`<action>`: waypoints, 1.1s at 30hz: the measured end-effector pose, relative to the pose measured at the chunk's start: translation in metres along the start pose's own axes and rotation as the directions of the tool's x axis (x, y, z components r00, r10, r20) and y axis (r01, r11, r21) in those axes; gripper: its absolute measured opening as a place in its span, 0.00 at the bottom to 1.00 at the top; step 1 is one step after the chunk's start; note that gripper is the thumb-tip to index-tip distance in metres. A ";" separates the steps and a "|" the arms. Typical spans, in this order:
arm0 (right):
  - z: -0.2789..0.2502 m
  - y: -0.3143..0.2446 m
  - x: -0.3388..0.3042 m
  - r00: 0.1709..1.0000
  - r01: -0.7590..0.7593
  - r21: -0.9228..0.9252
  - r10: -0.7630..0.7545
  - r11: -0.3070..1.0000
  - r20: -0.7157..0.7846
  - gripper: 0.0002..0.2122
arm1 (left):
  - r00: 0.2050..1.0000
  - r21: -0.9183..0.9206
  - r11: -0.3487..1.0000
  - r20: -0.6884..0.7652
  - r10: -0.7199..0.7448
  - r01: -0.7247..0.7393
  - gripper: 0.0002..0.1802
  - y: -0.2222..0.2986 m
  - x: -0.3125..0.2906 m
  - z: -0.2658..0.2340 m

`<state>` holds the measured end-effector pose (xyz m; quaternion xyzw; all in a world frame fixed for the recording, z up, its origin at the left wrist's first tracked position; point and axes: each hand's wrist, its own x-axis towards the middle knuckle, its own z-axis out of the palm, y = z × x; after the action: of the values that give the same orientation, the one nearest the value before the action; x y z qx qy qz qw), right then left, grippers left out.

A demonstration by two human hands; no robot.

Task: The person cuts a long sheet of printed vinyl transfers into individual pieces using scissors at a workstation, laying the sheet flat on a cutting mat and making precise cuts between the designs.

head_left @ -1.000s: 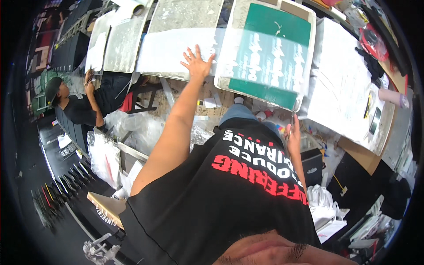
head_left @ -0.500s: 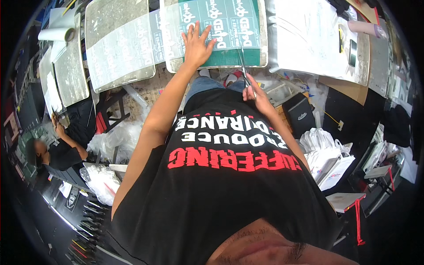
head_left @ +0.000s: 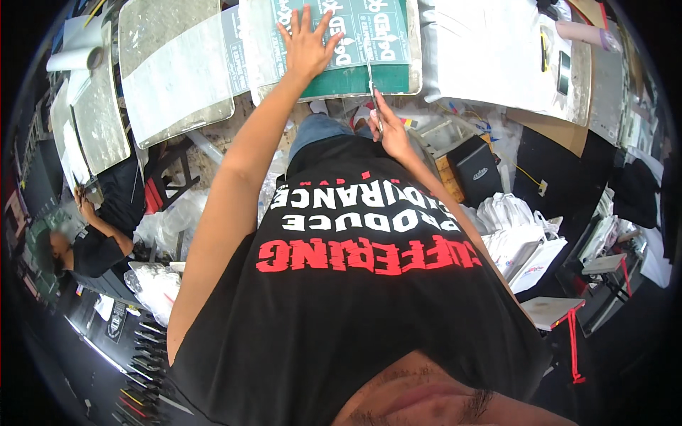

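Note:
A translucent film sheet (head_left: 359, 34) with repeated white printed designs lies across a worn board and a green cutting mat (head_left: 383, 80). My left hand (head_left: 309, 50) rests flat on the sheet, its fingers spread over the prints. Metal scissors (head_left: 371, 79) are gripped by the handles in my right hand (head_left: 389, 124), just off the near edge of the mat. Their blades point away from me and reach over the sheet's near edge, between two printed columns. How far the blades are parted is too small to tell.
The sheet runs left onto a second board (head_left: 135, 106). To the right, a table bears white material (head_left: 490, 57), a phone (head_left: 564, 74) and a pinkish roll (head_left: 586, 34). White bags (head_left: 518, 241) and a black box (head_left: 477, 170) stand below. Another person (head_left: 99, 238) works at far left.
My right hand and the scissors have moved away from me, the blades farther over the sheet between the columns. My left hand stays flat on the sheet. The whole view has shifted slightly.

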<state>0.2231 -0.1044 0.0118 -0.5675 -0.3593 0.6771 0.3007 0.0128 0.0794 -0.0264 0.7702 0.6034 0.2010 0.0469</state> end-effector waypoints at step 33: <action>0.004 -0.014 0.020 0.988 -0.023 0.196 0.052 0.980 -0.143 0.25 | 0.995 0.093 0.996 0.102 -0.010 0.000 0.32 0.008 0.006 -0.001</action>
<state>0.2152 -0.0804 0.0128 -0.5908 -0.2574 0.6705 0.3675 0.0206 0.0827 -0.0213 0.7794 0.6108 0.1330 0.0423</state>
